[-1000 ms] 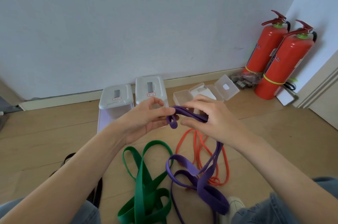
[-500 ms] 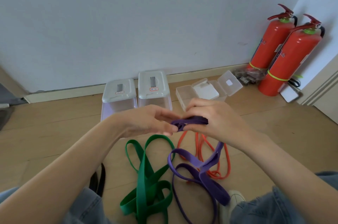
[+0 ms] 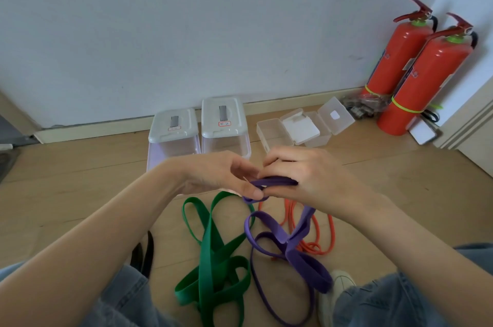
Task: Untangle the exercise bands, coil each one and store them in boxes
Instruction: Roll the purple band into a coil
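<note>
Both hands, left hand (image 3: 213,174) and right hand (image 3: 306,177), are pinching the purple band (image 3: 274,182), now flattening its first small loop into a coil start.

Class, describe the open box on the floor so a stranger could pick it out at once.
Start at the two red fire extinguishers by the wall. Left of them lies a small clear box. Unlike the two taller lidded containers further left, its lid is flipped open.

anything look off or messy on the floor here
Yes: the green band and orange band lie in loose, twisted heaps, the purple band trails uncoiled from both hands, and the small clear box sits open.
</note>
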